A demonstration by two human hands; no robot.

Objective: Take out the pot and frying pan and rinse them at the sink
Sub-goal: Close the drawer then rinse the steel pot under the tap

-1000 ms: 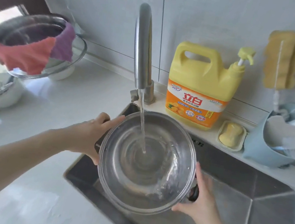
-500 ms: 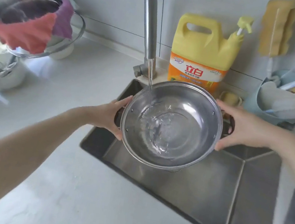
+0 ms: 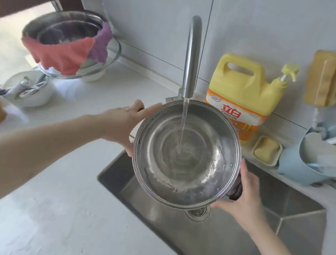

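Note:
A round steel pot [image 3: 192,187] with two black side handles hangs above the steel sink [image 3: 221,243]. My left hand [image 3: 123,124] grips its left handle, and my right hand [image 3: 242,195] grips the right handle lower down. Water falls from the curved tap [image 3: 191,58] into the middle of the pot, and a shallow pool swirls inside. The pot sits roughly level, its opening facing up at me. No frying pan is in view.
A yellow detergent jug [image 3: 244,93] and a soap dish [image 3: 266,150] stand behind the sink. A blue caddy of brushes [image 3: 302,167] is at right. Stacked bowls with a red and purple cloth [image 3: 64,52] sit on the left of the white counter [image 3: 60,209].
The pot was tipped towards me with my right hand up on its far side; now it is level again under the stream, and my right hand has dropped to the lower right.

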